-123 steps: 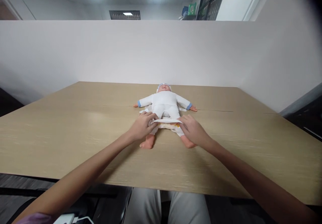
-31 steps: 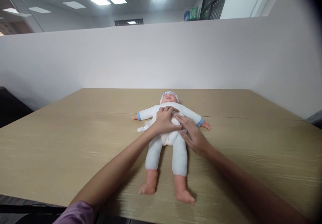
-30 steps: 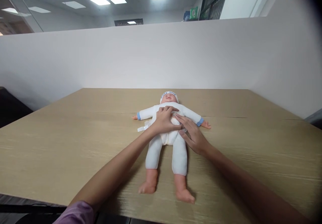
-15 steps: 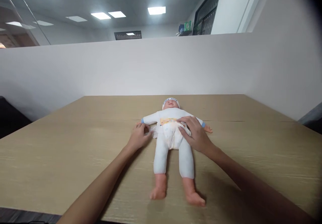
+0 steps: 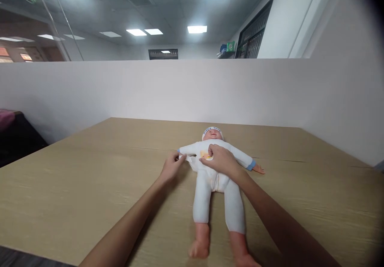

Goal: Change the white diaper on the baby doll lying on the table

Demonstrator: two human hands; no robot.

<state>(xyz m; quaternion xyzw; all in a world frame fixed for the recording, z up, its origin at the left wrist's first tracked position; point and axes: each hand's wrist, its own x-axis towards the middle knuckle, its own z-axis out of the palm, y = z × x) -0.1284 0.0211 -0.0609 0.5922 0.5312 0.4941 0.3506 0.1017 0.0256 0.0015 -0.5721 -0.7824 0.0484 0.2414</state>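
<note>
A baby doll [image 5: 204,203] in a white suit with blue cuffs and a printed headband lies on its back, feet toward me. Around its hips is a white diaper [image 5: 218,182] with an orange printed waistband. My left hand [image 5: 172,166] is closed on the diaper's side tab, drawn out at the left beside the doll's arm. Over the doll's belly, my right hand [image 5: 220,159] pinches the front waistband of the diaper. That hand and wrist hide part of the diaper's right side.
The doll rests on a wood-grained table [image 5: 90,187]. A white partition [image 5: 180,91] rises behind the table and along its right. A black object with something pink on it [image 5: 18,127] stands past the left edge.
My right hand has moved from the diaper's right side to the middle of the waistband and closed there. My left hand still holds the side tab. The camera view has tilted up.
</note>
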